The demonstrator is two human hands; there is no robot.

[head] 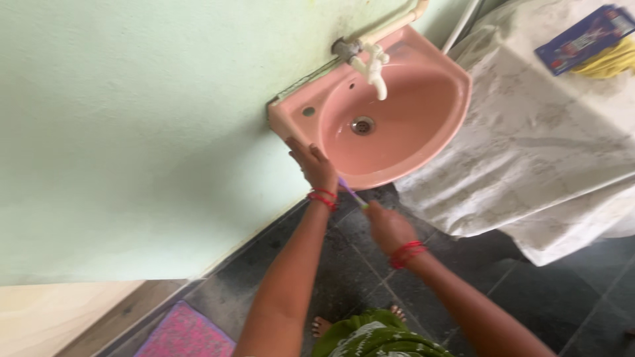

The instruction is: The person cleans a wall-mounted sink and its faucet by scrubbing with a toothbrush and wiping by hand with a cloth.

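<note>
A pink wall-mounted sink point(436, 125) with a white tap point(374, 69) and a metal drain point(362, 125) hangs on the pale green wall. My left hand point(314, 165) rests on the sink's front rim, fingers apart. My right hand point(389, 227) is closed around the end of a thin purple and green stick, maybe a toothbrush point(352, 193), which points up toward my left wrist. Red thread bands circle both wrists.
A white patterned cloth point(542, 145) covers a bulky object right of the sink, with a blue packet point(585, 38) and something yellow point(612, 61) on top. Dark floor tiles point(569, 297) lie below. A pink mat point(185, 334) sits at the bottom left.
</note>
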